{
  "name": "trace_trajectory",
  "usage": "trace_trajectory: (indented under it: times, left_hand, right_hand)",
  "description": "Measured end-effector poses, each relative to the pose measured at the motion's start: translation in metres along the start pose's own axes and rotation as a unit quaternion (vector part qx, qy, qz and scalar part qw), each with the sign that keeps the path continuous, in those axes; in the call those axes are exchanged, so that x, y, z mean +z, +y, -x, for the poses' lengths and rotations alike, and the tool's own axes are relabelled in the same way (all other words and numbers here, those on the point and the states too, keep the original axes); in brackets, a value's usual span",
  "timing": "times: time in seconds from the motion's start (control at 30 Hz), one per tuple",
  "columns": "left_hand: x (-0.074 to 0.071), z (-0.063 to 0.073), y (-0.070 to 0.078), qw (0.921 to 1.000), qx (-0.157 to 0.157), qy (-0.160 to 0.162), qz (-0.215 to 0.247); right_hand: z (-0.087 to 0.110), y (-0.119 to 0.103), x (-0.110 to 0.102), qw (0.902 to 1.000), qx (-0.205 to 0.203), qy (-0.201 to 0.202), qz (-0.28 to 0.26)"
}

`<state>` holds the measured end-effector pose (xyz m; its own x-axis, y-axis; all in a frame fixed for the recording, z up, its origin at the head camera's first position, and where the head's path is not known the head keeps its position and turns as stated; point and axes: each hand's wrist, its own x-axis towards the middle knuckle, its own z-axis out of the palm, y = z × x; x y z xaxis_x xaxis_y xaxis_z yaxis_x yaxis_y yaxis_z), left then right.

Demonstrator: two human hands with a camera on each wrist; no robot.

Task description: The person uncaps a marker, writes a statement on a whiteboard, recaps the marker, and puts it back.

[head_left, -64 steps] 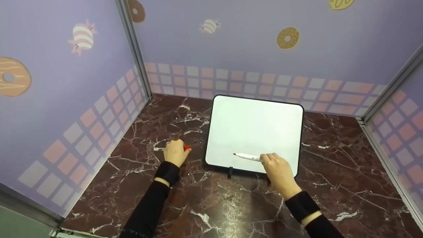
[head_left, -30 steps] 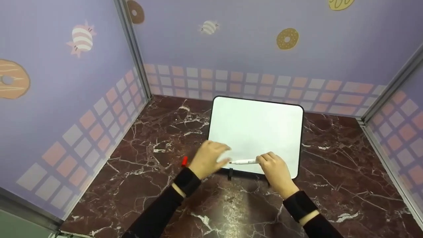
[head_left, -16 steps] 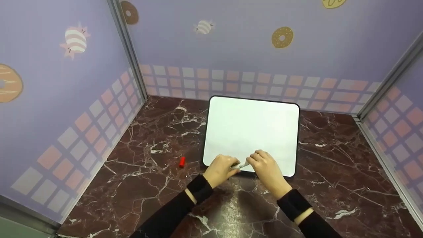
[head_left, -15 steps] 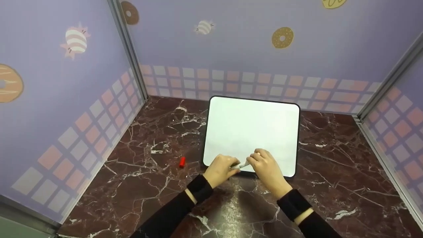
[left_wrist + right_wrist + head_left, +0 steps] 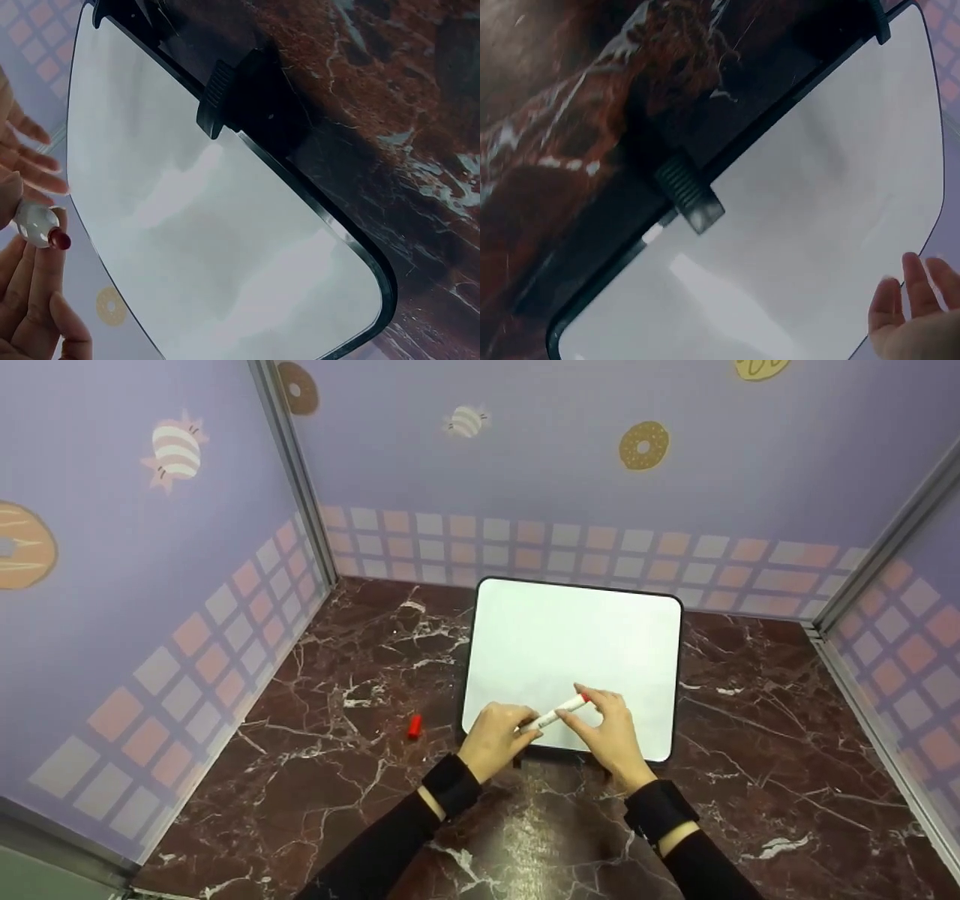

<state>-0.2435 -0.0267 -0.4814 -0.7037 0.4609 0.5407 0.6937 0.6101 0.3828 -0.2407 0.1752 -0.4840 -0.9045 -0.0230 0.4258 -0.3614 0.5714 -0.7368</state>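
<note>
My left hand (image 5: 495, 739) pinches a white marker (image 5: 559, 712) between thumb and fingers, its red end (image 5: 585, 697) pointing up and right. In the left wrist view the dark red nib (image 5: 59, 239) faces the camera from between the fingers; in the head view the left hand hides it. Around the red end, my right hand (image 5: 611, 731) has its thumb and fingers spread apart; in the right wrist view its fingers (image 5: 917, 289) are loose, with nothing between them. Behind both hands leans an unmarked whiteboard (image 5: 577, 637) with a black frame. A red cap (image 5: 415, 727) lies left of it.
Black clip feet (image 5: 686, 191) hold the whiteboard's lower edge. It stands on a dark red marbled tabletop (image 5: 337, 780). Purple panels (image 5: 525, 472) with donut and sweet pictures enclose the left, back and right sides.
My left hand has left the red cap on the table, moved right and taken hold of the marker. The right hand has loosened its grip, and the marker now tilts up to the right.
</note>
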Motion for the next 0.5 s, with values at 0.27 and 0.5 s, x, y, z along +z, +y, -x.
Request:
trace_trajectory:
  times: [0.27, 0.5]
  left_hand:
    - [0.005, -0.001, 0.002, 0.9999, 0.012, 0.001, 0.001]
    - [0.006, -0.003, 0.002, 1.0000, 0.006, 0.004, 0.002]
  right_hand:
    - [0.001, -0.005, 0.009, 0.9803, 0.120, -0.072, -0.139]
    - [-0.001, -0.012, 0.015, 0.9532, 0.154, -0.050, -0.255]
